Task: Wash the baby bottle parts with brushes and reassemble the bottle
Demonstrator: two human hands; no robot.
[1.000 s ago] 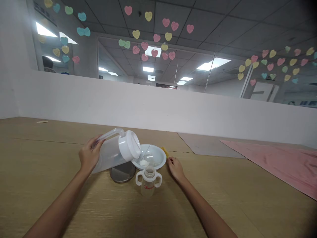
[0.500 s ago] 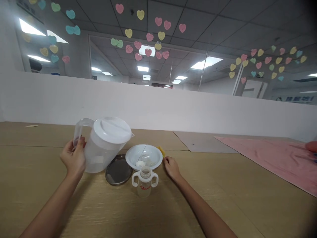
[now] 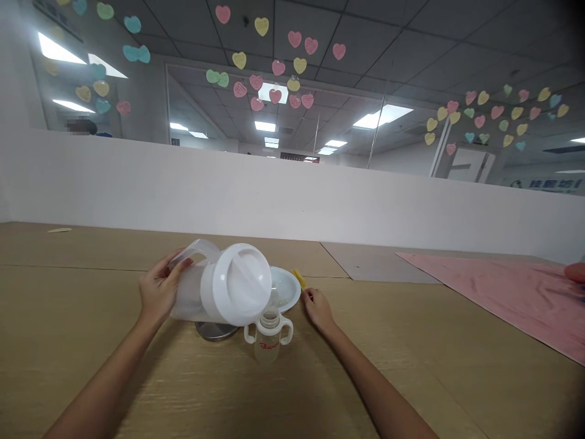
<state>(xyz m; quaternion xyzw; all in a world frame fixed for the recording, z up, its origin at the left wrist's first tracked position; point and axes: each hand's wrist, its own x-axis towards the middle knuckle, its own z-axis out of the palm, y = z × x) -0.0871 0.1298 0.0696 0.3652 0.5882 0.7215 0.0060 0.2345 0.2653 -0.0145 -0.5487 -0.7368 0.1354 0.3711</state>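
Over the desk (image 3: 219,390), I am reaching forward, left hand (image 3: 158,289) clamped on a tilted pitcher (image 3: 223,286), right hand (image 3: 319,310), well apart, pinching a yellow strip (image 3: 298,279).

White wall (image 3: 292,201) below glass (image 3: 402,73) with heart-shaped notes (image 3: 278,67), ceiling lights (image 3: 384,116) beyond.

Over it went again! My left hand (image 3: 158,292) swung rightward and tipped the pitcher (image 3: 192,297), much nearer upright half a second earlier, well over; right of my knuckles its white lid (image 3: 242,283) turned to face me, closed in on the mouth of the bottle (image 3: 268,344), and the pitcher hid the left side of the bowl (image 3: 291,289) and most of the metal tray (image 3: 216,332).
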